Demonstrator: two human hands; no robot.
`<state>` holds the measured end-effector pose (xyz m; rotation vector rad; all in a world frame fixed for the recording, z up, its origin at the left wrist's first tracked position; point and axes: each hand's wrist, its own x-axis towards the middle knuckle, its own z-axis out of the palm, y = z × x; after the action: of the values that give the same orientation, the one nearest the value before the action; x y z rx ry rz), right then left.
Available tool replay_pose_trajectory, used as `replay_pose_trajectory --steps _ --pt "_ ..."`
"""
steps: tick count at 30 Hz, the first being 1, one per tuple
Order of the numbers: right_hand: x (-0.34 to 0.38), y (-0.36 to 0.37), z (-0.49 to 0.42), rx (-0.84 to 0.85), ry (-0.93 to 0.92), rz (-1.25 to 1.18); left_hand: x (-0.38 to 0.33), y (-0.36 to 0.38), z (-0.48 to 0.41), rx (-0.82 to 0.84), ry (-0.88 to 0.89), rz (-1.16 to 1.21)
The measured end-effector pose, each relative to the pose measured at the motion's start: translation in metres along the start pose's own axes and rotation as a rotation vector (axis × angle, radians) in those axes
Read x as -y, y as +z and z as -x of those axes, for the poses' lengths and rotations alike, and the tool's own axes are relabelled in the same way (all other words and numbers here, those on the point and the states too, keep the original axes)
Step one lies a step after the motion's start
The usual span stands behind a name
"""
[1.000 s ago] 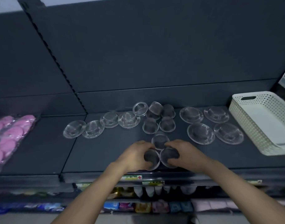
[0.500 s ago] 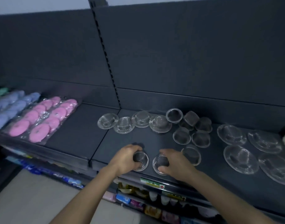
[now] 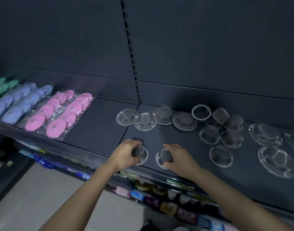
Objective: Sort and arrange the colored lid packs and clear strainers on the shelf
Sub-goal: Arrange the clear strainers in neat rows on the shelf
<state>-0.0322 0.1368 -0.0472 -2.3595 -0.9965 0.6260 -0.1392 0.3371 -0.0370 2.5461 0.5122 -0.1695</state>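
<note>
On the dark grey metal shelf [image 3: 96,130], close to its near edge, the left hand [image 3: 124,155] grips a small round strainer with a clear rim and dark mesh dome [image 3: 140,154], fingers curled over the dome. The right hand [image 3: 179,159] clamps a second small mesh strainer [image 3: 164,157] the same way, just to its right, the two apart. Both strainers sit tilted, each dome turned toward the hand holding it and the clear rim toward the gap between them (whether the rims touch the shelf is hard to tell). Farther back, a row of four clear strainers [image 3: 145,121] lies dome-up, running left to right, the rightmost two overlapping. Right of it is a loose cluster of small mesh strainers [image 3: 209,135], some tipped on their sides, with one lone strainer [image 3: 221,155] nearer. Larger clear strainers [image 3: 265,134] lie at far right, one cut off by the frame edge. On the left, the pink lid packs [image 3: 59,114] lie flat in clear wrap, their long axes running from near left to far right; the blue lid packs [image 3: 18,104] lie parallel beside them, and the green lid packs [image 3: 1,87] are cut off at the left edge. Blurred coloured packets [image 3: 169,207] fill the lower shelf.
</note>
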Motion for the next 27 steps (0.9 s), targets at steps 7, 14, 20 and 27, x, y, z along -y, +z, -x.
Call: replay_pose_trajectory --steps 7,14,20,27 --pt "0.028 0.02 -0.008 -0.017 0.045 0.009 0.028 -0.015 0.0 0.042 0.073 0.001" --pt "0.038 0.028 -0.006 -0.057 0.09 0.007 0.04 -0.017 -0.006 0.093 0.148 0.015" --pt "0.035 0.018 0.003 -0.084 0.099 -0.062 0.027 -0.023 -0.015 0.101 0.25 0.021" --pt "-0.006 -0.023 0.034 -0.327 0.239 0.081 -0.017 -0.01 -0.033 0.127 0.414 0.001"
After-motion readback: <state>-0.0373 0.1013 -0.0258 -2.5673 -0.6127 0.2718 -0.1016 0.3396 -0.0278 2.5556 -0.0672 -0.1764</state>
